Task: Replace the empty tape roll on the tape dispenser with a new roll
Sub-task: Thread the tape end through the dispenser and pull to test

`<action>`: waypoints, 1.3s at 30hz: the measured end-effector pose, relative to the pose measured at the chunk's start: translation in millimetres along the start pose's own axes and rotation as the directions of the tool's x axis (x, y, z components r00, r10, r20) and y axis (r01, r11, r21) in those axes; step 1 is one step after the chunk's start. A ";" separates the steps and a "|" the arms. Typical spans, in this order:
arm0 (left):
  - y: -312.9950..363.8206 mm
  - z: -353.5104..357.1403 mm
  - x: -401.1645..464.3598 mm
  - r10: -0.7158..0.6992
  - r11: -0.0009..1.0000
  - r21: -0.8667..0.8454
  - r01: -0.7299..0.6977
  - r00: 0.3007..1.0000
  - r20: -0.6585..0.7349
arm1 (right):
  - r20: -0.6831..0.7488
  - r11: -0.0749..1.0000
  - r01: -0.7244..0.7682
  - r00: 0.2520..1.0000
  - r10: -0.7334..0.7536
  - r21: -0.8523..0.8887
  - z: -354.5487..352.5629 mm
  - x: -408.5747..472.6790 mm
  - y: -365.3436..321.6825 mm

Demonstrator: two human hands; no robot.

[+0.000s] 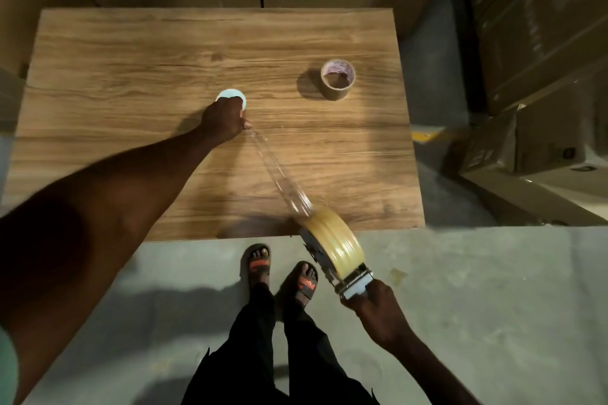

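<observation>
Left hand [225,118] is pressed down on the wooden table [131,76], its fingers closed on the free end of a clear tape strip [279,171], beside a pale round object [232,97] that cannot be identified because the hand partly covers it. Right hand [378,309] is wrapped around the handle of the tape dispenser [342,270], which is held past the near table edge, above the floor. A full roll of clear tape [335,240] is already seated on the dispenser, and the strip runs taut from it to the left hand. An empty brown tape core [338,79] stands on the table, well apart from both hands.

The replacement itself appears done; the step in hand is judged to be the drawing out and testing of the new tape. For this to go well, the strip's end should be kept pinned flat, and the dispenser pulled straight back in line with the strip, so that twisting and folding are avoided. Steady tension is advised, since clear tape clings to itself readily once slackened.
</observation>
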State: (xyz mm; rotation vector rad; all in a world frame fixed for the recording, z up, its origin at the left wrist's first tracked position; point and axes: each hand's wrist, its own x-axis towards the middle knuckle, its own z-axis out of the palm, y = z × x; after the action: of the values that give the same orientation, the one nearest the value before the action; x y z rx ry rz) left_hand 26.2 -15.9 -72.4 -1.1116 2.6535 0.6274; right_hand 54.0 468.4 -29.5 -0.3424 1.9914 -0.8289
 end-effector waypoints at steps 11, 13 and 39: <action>-1.7 17.0 -4.5 0.029 0.996 0.087 -0.027 0.999 -0.021 | -0.074 0.999 0.042 0.996 -0.043 -0.013 16.0 -21.5 33.7; 0.0 19.6 -6.2 0.027 0.995 0.094 -0.024 0.999 -0.029 | -0.081 0.999 0.043 0.996 -0.043 0.002 19.4 -21.0 35.0; 0.1 16.2 -8.0 -0.011 0.998 -0.066 0.009 1.000 -0.028 | 0.359 0.282 -0.570 0.757 0.546 0.772 11.3 -22.0 38.2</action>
State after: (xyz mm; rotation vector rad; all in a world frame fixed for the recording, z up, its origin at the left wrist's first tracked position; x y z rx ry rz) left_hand 32.0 -3.5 -84.0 -1.1591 2.6676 0.7077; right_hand 78.6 503.6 -44.8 0.9201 1.2392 -1.1809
